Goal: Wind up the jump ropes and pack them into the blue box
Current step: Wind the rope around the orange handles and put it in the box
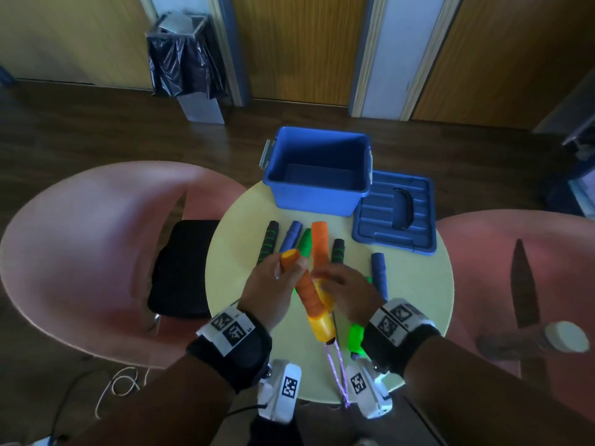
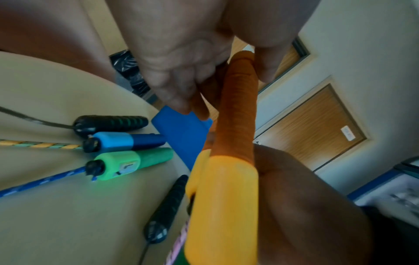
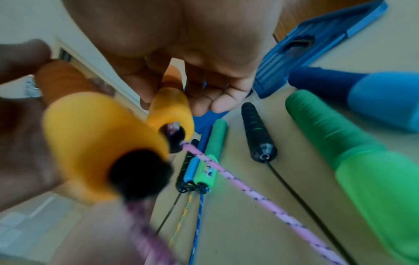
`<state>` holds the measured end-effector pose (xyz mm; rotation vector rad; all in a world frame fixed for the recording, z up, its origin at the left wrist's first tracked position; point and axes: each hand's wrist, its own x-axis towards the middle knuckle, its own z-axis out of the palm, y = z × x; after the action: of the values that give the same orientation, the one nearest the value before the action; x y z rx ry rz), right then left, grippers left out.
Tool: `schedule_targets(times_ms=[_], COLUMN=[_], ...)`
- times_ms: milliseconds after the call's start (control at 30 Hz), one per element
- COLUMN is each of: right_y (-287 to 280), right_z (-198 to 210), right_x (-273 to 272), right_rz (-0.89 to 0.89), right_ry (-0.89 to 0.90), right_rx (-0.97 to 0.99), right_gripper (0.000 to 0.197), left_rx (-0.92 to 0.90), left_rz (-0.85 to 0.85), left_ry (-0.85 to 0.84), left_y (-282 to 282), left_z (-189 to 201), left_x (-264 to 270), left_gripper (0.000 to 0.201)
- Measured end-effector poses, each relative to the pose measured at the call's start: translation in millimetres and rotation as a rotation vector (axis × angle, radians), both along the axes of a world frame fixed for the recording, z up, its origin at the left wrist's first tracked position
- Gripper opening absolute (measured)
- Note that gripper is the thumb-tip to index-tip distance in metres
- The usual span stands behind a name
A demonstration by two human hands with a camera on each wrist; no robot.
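A pink chair (image 1: 80,252) stands at the far left with a black bag (image 1: 183,268) on its seat. Next comes a round pale table (image 1: 238,220) holding several jump rope handles in a row: a black and green handle (image 1: 267,241), a blue handle (image 1: 289,236) and a green handle (image 1: 304,241), their cords trailing off the near edge, not wound. Over the middle of the table the left hand (image 1: 277,284) is curled around one orange handle (image 1: 309,291), lifted off the table with its yellow end toward the person. Just beside it, the right hand (image 1: 347,291) curls its fingers over the second orange handle (image 1: 319,243), which lies pointing at the box. A pink cord (image 1: 336,371) hangs from both orange handles over the table edge. Further right lie another black handle (image 1: 337,251) and another blue handle (image 1: 378,272). The blue box (image 1: 318,175) stands open at the far side, nothing visible inside, its lid (image 1: 396,214) flat to its right. Judging by this, the task has barely begun: no rope is wound or packed, and the orange one is only being gathered
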<state>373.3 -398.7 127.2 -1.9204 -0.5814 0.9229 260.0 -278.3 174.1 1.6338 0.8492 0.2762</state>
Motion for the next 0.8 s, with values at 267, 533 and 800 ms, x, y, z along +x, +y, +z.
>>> schedule_targets(times_ms=[267, 533, 800], right_y=[-85, -124, -160], right_z=[74, 137, 242], right_x=[-38, -55, -14], right_rz=[0.301, -0.032, -0.333], right_ry=[-0.031, -0.127, 0.214], right_rx=[0.044, 0.395, 1.064], right_gripper=[0.064, 0.009, 0.006], left_rx=[0.151, -0.271, 0.203], left_rz=[-0.001, -0.174, -0.705], left_ry=[-0.138, -0.445, 0.373], left_y=[-69, -131, -151], left_z=[52, 44, -26], left_x=[0, -24, -71], left_gripper=[0.018, 0.119, 0.043])
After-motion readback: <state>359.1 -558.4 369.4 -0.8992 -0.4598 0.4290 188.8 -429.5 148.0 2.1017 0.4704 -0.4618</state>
